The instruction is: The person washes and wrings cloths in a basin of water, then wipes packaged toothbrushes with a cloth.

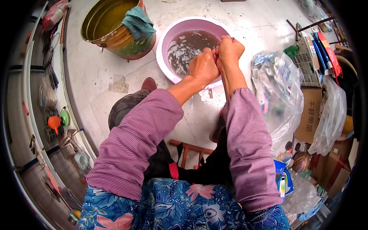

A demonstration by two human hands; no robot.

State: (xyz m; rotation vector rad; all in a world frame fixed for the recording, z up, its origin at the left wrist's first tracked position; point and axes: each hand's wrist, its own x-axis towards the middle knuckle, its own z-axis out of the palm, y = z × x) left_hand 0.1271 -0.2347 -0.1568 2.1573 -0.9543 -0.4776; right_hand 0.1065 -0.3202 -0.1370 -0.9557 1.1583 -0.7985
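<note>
Evidently our two hands are busy together near the top centre of the frame, above the right side of a round, pale pink plastic basin [165,63] with murky grey water [191,45] in it. Our left hand [204,66] is curled into a fist, and our right hand [230,50] is closed just beside it, over the basin's right rim. Between them shows a small dark-red piece [216,57], gripped and mostly hidden by our fingers; we cannot tell what it is.

Because the right hand sits so far over, drips could land on the pale tiled floor [96,99] and make it slippery under our brown shoe [149,84]. If our wet fingers lose their hold, the piece could drop and splash our purple striped sleeves [134,145], whose cuffs end short of the wrists. A forearm pressing on the rim might tip the basin and send water toward the clear plastic bag [278,88] at the right. At upper left, the teal cloth [138,23] draped over the large, paint-worn bucket [132,50] could slide off if the bucket gets knocked.
</note>
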